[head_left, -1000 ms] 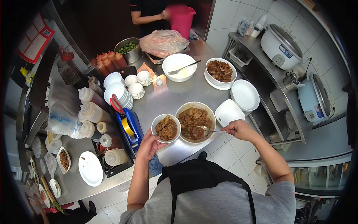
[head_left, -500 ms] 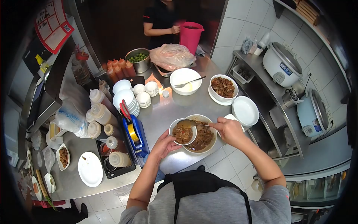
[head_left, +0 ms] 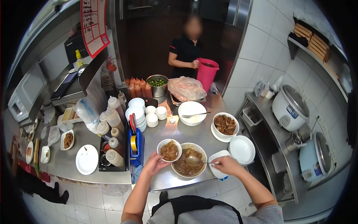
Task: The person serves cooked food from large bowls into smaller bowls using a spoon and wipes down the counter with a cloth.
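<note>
My left hand (head_left: pixel 154 164) grips a small white bowl (head_left: pixel 169 150) of brown stewed food by its left side. The small bowl is tilted slightly over the left rim of a larger white bowl (head_left: pixel 189 174), which holds brown food in sauce. In my right hand (head_left: pixel 225 165) is the handle of a metal spoon (head_left: pixel 194 161), its head down in the larger bowl. A white square dish (head_left: pixel 217 172) lies partly under my right hand. Beyond it are an empty white bowl (head_left: pixel 241 149) and a bowl of dark brown meat (head_left: pixel 225 125).
At the back stand a white bowl with a fork (head_left: pixel 192 113), a bagged bundle (head_left: pixel 187 89) and a pot of green fruit (head_left: pixel 157 85). A person (head_left: pixel 186 52) holds a pink pitcher (head_left: pixel 207 74). Left are a blue tape dispenser (head_left: pixel 137 147), stacked small dishes (head_left: pixel 151 120) and squeeze bottles (head_left: pixel 113 118).
My right hand has brought the spoon from the small bowl back into the larger bowl. The small bowl has shifted left, and the camera view has tilted up.
</note>
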`<act>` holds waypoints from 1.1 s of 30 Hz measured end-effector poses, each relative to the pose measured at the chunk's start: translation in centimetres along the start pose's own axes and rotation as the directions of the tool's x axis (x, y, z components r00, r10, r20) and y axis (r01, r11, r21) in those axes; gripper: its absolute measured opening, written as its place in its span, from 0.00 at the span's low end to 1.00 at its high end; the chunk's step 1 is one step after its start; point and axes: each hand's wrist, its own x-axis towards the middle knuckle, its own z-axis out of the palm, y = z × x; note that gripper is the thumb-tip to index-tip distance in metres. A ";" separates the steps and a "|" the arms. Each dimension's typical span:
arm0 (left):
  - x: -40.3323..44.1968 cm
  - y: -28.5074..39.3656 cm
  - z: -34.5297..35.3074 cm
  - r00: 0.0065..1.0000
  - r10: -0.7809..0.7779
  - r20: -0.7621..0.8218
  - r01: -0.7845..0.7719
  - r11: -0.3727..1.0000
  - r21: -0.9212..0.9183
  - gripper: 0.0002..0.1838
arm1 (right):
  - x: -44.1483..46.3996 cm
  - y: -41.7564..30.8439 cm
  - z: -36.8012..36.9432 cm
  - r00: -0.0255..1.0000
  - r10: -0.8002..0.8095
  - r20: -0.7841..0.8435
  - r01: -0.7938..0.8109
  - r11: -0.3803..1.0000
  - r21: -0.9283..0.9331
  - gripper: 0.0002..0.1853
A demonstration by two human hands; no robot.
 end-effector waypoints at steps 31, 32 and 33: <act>-43.9 -10.6 -7.0 0.624 0.374 -0.687 -0.575 0.814 -0.080 0.32 | 0.1 -18.1 13.5 0.736 -0.664 -0.134 0.666 0.745 -0.035 0.14; -45.7 -10.2 -7.4 0.604 0.374 -0.703 -0.575 0.816 -0.060 0.32 | -0.9 -19.6 15.5 0.721 -0.684 -0.109 0.688 0.725 0.001 0.14; -47.5 -9.9 -8.2 0.611 0.398 -0.684 -0.584 0.810 -0.050 0.33 | -1.8 -21.0 17.2 0.720 -0.692 -0.051 0.693 0.720 0.020 0.15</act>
